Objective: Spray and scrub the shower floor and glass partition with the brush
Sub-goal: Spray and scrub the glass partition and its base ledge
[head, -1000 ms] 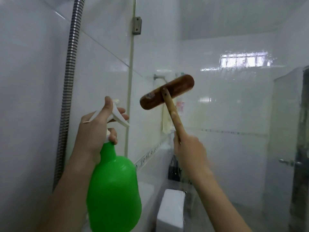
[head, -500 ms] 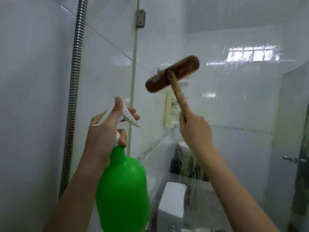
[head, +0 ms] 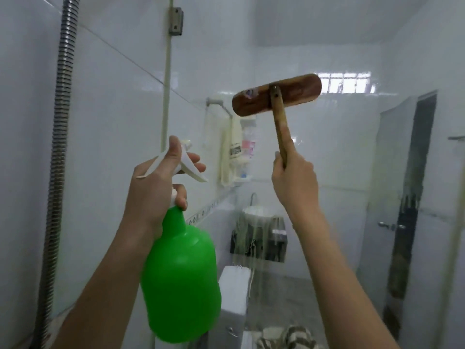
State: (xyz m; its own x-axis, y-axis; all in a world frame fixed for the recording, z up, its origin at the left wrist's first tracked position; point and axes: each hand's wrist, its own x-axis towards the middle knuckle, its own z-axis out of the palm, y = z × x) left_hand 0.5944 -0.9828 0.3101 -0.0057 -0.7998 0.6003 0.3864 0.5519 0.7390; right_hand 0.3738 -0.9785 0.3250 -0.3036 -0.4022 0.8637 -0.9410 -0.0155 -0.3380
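**Head view: brush raised at the glass partition, both hands occupied**

Surroundings. A corrugated metal shower hose (head: 59,147) hangs down the white tiled wall on the near side of the clear glass partition (head: 339,159), well to its left. A grey metal hinge bracket (head: 175,21) sits high on the partition's left edge. Behind the partition are a pale hanging cloth (head: 230,157), a white toilet cistern (head: 234,280) and a metal door handle (head: 390,225). Pale streaks of liquid (head: 254,238) run down the lower partition.

Task items. The left hand (head: 156,187) is wrapped round the neck of a green plastic spray bottle (head: 181,280), with fingers on its white trigger (head: 191,170); the nozzle faces the partition. The bottle body hangs below the hand.

The right hand (head: 294,182) is clenched on the lower end of the handle of a brown wooden scrubbing brush (head: 276,96), forefinger laid along the handle. The brush head stands above the hand, tilted, its wooden back toward the camera, up at the partition. Contact with the partition cannot be confirmed.
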